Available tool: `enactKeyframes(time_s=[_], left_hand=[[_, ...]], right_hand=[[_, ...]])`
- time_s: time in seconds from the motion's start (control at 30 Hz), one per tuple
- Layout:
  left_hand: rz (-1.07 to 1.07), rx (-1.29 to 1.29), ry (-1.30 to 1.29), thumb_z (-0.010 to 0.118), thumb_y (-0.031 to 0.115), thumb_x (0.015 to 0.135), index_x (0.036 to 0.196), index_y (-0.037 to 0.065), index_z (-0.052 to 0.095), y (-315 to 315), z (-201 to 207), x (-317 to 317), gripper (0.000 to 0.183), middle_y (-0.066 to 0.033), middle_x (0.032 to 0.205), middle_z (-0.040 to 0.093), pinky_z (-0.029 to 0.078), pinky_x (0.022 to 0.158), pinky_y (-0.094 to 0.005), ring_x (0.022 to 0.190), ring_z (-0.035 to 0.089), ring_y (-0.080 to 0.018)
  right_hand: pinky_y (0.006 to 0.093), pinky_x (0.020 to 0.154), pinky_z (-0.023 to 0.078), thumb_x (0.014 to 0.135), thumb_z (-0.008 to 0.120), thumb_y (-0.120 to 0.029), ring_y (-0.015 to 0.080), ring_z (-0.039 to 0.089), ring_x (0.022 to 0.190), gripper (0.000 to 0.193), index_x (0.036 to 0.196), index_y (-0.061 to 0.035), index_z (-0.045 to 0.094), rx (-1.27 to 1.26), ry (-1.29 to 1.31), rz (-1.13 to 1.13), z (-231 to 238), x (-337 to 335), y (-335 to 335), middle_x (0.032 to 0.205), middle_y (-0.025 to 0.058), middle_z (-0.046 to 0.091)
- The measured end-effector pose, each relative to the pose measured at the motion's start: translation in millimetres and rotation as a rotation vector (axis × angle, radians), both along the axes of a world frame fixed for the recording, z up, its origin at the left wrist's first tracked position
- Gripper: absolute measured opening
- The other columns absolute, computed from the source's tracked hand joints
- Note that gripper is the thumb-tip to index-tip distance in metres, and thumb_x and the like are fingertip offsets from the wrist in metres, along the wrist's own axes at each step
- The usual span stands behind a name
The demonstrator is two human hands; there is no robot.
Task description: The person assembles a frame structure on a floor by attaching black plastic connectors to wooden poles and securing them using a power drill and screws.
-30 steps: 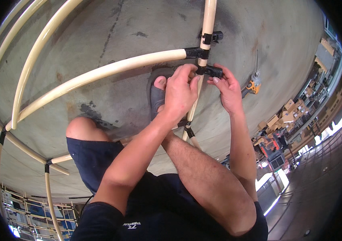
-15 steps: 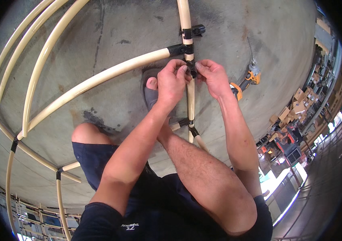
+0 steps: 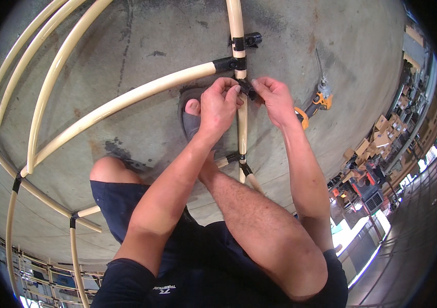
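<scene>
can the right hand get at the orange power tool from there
Probably yes: the orange power tool lies just right of the right hand, with nothing visible between them.

Your dark short-sleeved shirt [image 3: 193, 290] bears a white printed logo [image 3: 165, 289] near seven o'clock: an angular emblem with one short row of capital letters, upside down to you. Any markings on the orange-and-black power driver [image 3: 322, 100] at two o'clock, or on the cardboard boxes [image 3: 382, 139] near three o'clock, are too small to read.
</scene>
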State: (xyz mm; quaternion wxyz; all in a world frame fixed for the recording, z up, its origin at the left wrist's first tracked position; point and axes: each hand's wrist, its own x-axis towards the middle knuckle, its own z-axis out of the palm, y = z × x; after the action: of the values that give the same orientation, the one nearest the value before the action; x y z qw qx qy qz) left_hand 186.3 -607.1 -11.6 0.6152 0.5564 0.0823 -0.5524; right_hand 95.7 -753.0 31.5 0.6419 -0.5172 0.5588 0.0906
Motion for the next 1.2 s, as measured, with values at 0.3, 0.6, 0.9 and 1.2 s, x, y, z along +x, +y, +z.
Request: enactKeyframes(time_s=[0.3, 0.6, 0.9, 1.2], left_hand=[[-0.019, 0.019, -0.039, 0.061, 0.006, 0.102, 0.111, -0.005, 0.063, 0.4, -1.7, -3.0, 0.015, -0.0086, 0.092, 0.071, 0.058, 0.066, -0.0262, 0.074, 0.07, -0.0126], [0.006, 0.032, 0.098, 0.061, 0.006, 0.102, 0.111, -0.006, 0.062, -1.6, 4.8, 3.7, 0.015, -0.0107, 0.092, 0.072, 0.061, 0.068, -0.0273, 0.078, 0.072, -0.0153], [0.079, 0.017, 0.107, 0.06, 0.006, 0.102, 0.108, -0.005, 0.063, -1.6, 2.3, 1.7, 0.013, -0.0103, 0.086, 0.071, 0.061, 0.066, -0.0273, 0.073, 0.07, -0.0148], [-0.004, 0.01, 0.299, 0.06, 0.01, 0.102, 0.119, -0.008, 0.059, 1.3, 9.9, 13.7, 0.024, -0.0126, 0.103, 0.069, 0.064, 0.082, -0.034, 0.089, 0.072, -0.0202]], right_hand=[[0.0231, 0.064, 0.047, 0.099, 0.068, -0.01, 0.0076, 0.059, 0.075, 0.014, 0.108, 0.0001, 0.069, -0.009, 0.056, 0.051, 2.1, 6.7, -2.1, 0.088, 0.001, 0.069], [0.0249, 0.06, 0.047, 0.101, 0.068, -0.017, 0.0081, 0.058, 0.069, 0.017, 0.106, -0.0002, 0.07, -0.031, 0.13, 0.085, 0.9, 6.5, -3.5, 0.084, 0.0007, 0.068], [0.0249, 0.07, 0.05, 0.099, 0.065, -0.005, 0.0094, 0.061, 0.079, 0.017, 0.114, 0.002, 0.068, -0.038, 0.127, 0.126, 7.1, 18.0, 0.7, 0.096, 0.0037, 0.07], [0.0273, 0.075, 0.055, 0.097, 0.068, -0.004, 0.0111, 0.066, 0.085, 0.016, 0.112, 0.0026, 0.069, -0.009, 0.057, 0.01, 4.1, 11.6, 4.2, 0.097, 0.0058, 0.071]])
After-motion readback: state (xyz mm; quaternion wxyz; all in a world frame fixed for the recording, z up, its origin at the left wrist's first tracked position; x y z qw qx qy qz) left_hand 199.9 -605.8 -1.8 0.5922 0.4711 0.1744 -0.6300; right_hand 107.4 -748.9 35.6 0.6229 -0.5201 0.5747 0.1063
